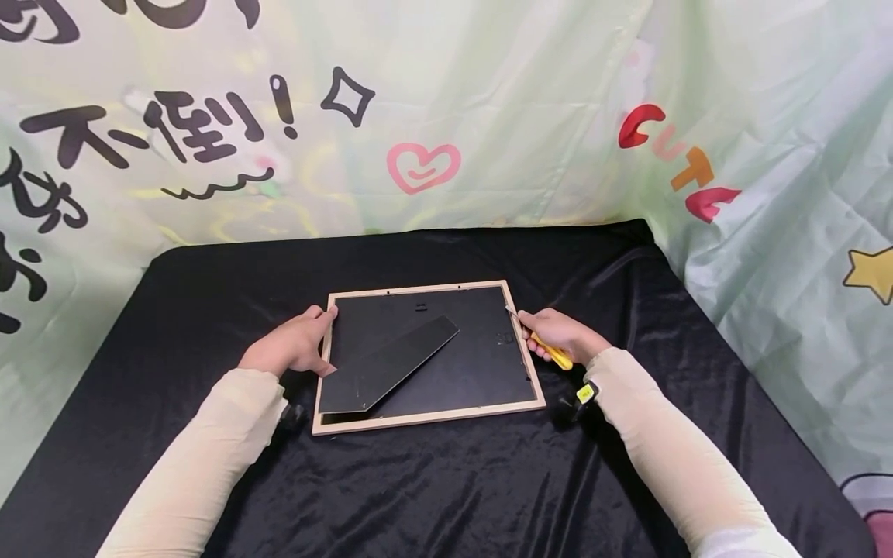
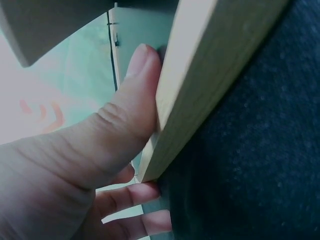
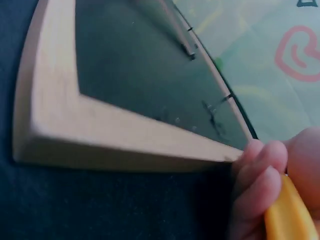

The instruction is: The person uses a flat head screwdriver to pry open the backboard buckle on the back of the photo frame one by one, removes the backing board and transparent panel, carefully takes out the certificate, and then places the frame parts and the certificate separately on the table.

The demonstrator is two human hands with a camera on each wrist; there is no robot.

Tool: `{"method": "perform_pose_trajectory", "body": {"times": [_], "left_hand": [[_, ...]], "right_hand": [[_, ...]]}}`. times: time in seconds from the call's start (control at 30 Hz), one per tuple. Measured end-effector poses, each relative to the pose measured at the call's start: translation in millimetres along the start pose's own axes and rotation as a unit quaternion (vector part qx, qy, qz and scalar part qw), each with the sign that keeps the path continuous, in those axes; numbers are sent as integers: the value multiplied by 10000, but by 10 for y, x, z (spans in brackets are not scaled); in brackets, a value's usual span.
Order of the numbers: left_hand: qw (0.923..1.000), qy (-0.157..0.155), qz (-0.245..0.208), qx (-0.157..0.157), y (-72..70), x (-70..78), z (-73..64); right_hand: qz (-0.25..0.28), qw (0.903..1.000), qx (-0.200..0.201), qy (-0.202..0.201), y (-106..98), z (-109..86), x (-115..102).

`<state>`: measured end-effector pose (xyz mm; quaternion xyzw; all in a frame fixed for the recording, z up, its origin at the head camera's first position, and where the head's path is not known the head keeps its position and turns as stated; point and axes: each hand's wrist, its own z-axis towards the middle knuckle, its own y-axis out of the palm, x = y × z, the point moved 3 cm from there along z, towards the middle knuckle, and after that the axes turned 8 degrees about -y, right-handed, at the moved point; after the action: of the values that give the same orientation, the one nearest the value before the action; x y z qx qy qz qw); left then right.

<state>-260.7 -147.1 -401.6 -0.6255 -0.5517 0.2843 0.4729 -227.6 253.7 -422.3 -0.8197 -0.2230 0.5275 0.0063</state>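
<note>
A picture frame (image 1: 425,418) with a light wooden border lies face down on black cloth, its black backing board (image 1: 474,364) upward. The dark easel stand (image 1: 391,368) slants across the backing, tilted up from it. At the left side my left hand (image 1: 296,341) grips the wooden border, the thumb (image 2: 142,75) over the inner edge and other fingers outside. My right hand (image 1: 558,333), at the frame's right side, holds a yellow-handled tool (image 1: 554,354). Its thin silver tip reaches the inner edge of the border; the tool's exact kind cannot be told. In the right wrist view, curled fingers partly hide its handle (image 3: 290,212).
Wrinkled black cloth (image 1: 446,496) covers the table. Behind and at the sides hangs a pale green printed curtain (image 1: 523,116). Small dark metal tabs (image 3: 215,117) show along the frame's inner edge. A dark device with a yellow face (image 1: 586,392) is worn at the right wrist.
</note>
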Motion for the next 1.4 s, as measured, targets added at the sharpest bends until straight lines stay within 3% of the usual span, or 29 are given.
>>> {"method": "perform_pose_trajectory", "body": {"times": [0.27, 0.4, 0.57, 0.77, 0.9, 1.17, 1.27, 1.4], "left_hand": [[10000, 22, -33, -26, 11, -9, -10], [10000, 78, -11, 18, -3, -14, -24], [9999, 113, -56, 23, -8, -10, -28], [9999, 61, -82, 34, -2, -32, -27], [9999, 90, -99, 29, 3, -30, -14], [9999, 121, -92, -12, 21, -2, 2], [9999, 87, -66, -16, 16, -9, 2], [9999, 51, -85, -19, 1, -29, -13]], "right_hand": [[1141, 9927, -339, -176, 96, -172, -2], [1196, 9921, -185, -316, 157, -295, 26], [696, 9943, 292, -759, 231, -490, 89], [38, 9908, 896, -1013, 354, -715, 134], [-745, 9823, 1226, -1202, 411, -842, 168], [-2288, 9514, 1518, -1399, 560, -1020, 262], [-2513, 9455, 1592, -1321, 620, -1050, 280], [-2396, 9496, 1592, -1247, 645, -1063, 281]]}}
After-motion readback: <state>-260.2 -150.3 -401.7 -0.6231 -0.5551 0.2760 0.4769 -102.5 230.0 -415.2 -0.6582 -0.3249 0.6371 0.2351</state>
